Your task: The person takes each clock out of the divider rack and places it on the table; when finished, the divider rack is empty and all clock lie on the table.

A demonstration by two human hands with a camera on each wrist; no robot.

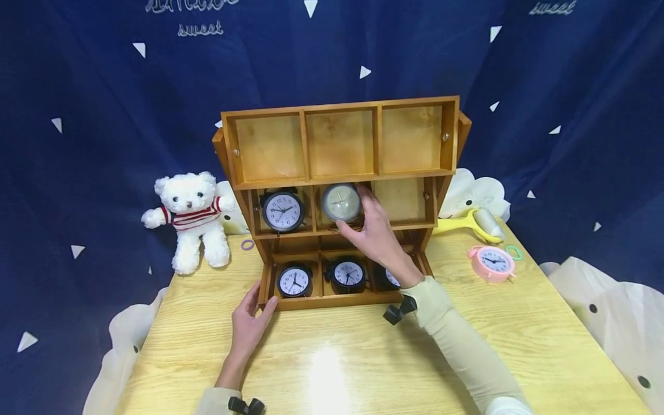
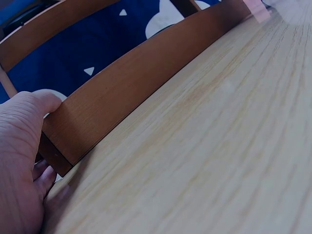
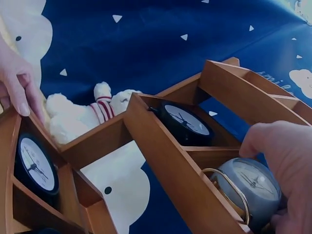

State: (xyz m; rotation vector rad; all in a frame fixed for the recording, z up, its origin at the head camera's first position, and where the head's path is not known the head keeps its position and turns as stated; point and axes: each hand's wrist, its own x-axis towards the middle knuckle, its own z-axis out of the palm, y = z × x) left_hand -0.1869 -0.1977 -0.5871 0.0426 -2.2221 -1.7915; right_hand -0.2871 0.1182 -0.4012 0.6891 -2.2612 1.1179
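My right hand (image 1: 374, 230) grips a round grey alarm clock (image 1: 340, 202), thumb at its lower edge and fingers round its right side. The clock is at the middle compartment of the middle tier of a wooden shelf (image 1: 339, 181); a gold-coloured wire stand (image 3: 229, 187) shows on it in the right wrist view. At the shelf's lower left corner, my left hand (image 1: 250, 320) holds the wood between thumb and fingers. A black alarm clock (image 1: 283, 211) stands in the compartment left of the grey one. Several more black clocks (image 1: 294, 281) fill the bottom tier, one partly behind my right forearm.
On the left sits a white teddy bear (image 1: 189, 222) in a striped sweater, near a purple ring (image 1: 247, 245). To the right lie a pink alarm clock (image 1: 493, 263), a green ring (image 1: 514, 252) and a yellow-handled roller (image 1: 474, 223). A blue curtain (image 1: 332, 52) hangs behind the table.
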